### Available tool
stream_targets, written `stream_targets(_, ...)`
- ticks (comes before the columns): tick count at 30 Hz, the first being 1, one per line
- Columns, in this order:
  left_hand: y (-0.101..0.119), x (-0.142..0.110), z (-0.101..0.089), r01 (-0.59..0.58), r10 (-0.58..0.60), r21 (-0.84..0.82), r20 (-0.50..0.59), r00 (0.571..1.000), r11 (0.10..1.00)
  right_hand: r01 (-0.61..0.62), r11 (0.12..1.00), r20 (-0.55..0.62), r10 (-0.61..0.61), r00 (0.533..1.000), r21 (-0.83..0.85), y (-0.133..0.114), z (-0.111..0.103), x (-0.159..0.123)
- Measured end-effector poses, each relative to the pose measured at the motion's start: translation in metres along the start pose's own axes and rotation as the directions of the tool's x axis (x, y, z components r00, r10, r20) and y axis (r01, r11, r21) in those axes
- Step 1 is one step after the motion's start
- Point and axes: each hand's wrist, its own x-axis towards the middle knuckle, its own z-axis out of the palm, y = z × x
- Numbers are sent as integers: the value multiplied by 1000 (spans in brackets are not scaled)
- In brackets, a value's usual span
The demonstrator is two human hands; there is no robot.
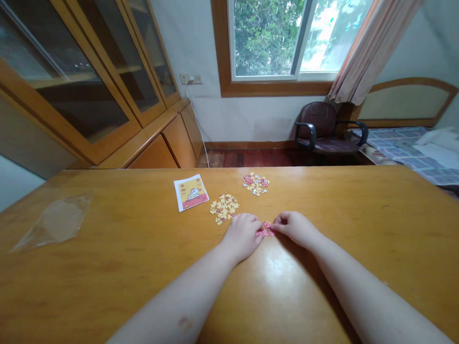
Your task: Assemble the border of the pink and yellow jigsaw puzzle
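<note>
One pink puzzle cluster (pixel 268 230) lies between left hand (pixel 244 234), pinching its left edge, and right hand (pixel 294 228), touching its right (grip there too small to tell).

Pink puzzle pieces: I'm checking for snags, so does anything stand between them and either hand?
Nothing visible does: the left hand and right hand are both at the pink puzzle pieces. The yellow pieces lie beyond the left hand, the mixed-colour pile farther back; neither is in between.

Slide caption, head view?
Left hand and right hand at pink puzzle pieces; yellow pieces and picture card nearby on wooden table.
</note>
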Motion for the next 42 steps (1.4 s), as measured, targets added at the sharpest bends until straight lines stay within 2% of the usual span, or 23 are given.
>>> stream_targets(6,-1,0,0,-9,9,-1,2,1000,1000,147,983,138,-162,977,114,9,-5,3)
stream_targets(11,-2,0,1,-7,7,1,-7,1000,1000,169,985,143,-166,976,-12,12,-3,4)
stream_targets(17,-1,1,1,-6,6,2,-2,1000,1000,192,977,166,-175,970,-89,6,-5,1)
stream_targets(25,-1,0,1,-4,4,-8,-3,1000,1000,212,974,140,-200,970,-83,4,-4,-2)
stream_targets(31,1,0,-1,12,-12,-16,15,1000,1000,215,972,177,-197,964,-90,0,-7,-5)
stream_targets(42,1,-1,-1,-20,20,-14,0,1000,1000,194,979,171,-181,968,-64,-3,-5,-5)
